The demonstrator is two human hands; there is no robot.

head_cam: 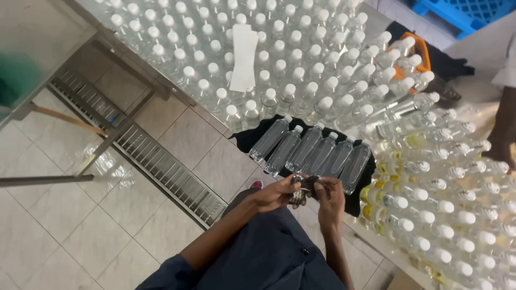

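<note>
Hands: left hand (277, 194) and right hand (328, 194) are drawn together in front of the body, fingers pinched on a small dark bundle (302, 189), perhaps a stack of labels; too small to tell.
Bundle: between both hands, just below the lying bottles (312, 153).
Handling: likely best to peel one piece with the right fingertips while the left grips the rest firmly.
Row: six clear capped bottles lie side by side on a black cloth (252, 137).
Counter: upright white-capped bottles (279, 59) crowd it; a white paper strip (243, 53) rests on their caps.
Floor: pale tiles, a metal drain grate (161, 161).
Room: blue crate (457, 13) at the far right.
</note>
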